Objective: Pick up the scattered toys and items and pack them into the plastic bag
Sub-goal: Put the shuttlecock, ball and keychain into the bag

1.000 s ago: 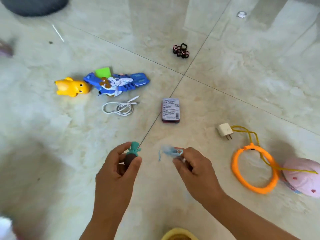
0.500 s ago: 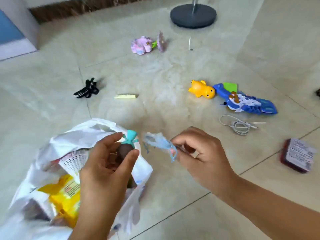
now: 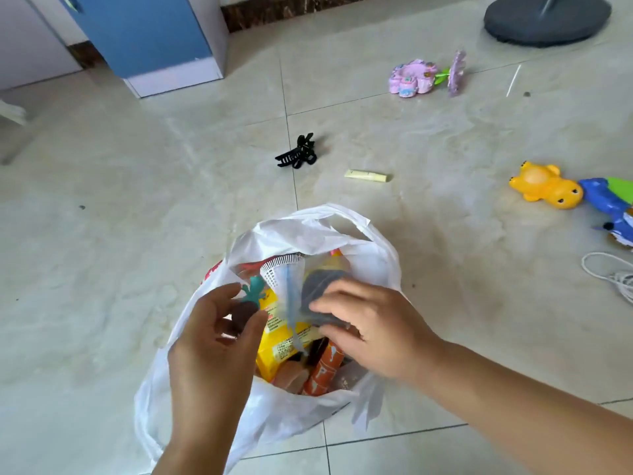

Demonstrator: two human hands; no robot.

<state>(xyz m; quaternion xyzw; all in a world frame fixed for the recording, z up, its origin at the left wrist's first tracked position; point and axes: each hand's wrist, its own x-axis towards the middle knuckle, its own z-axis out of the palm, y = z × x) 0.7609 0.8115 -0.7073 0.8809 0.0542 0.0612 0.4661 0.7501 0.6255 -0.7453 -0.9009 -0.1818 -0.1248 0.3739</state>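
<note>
While the plastic bag [image 3: 308, 231] sits open at lower centre | left hand [image 3: 212, 341] pinches a small teal-topped toy [image 3: 252, 292] between thumb and fingertips, above the bag's left rim | right hand [image 3: 371, 327] reaches into the mouth, fingers curled; what they grip is unclear | hair clip [image 3: 297, 153], yellow toy [image 3: 544, 186] on the floor, upper right.

A white plastic bag [image 3: 308, 231] is sitting open on the floor in the near centre, showing a yellow packet [image 3: 284, 341] and an orange carton [image 3: 325, 368] inside. A small teal-topped brown toy [image 3: 251, 296] is hanging over its left rim. A black hair claw [image 3: 297, 153] and pale yellow stick [image 3: 367, 175] are lying farther off, a pink flower toy [image 3: 416, 78] far right, and a yellow duck [image 3: 544, 186], blue toy [image 3: 609, 207] and white cable [image 3: 613, 274] at the right.
</note>
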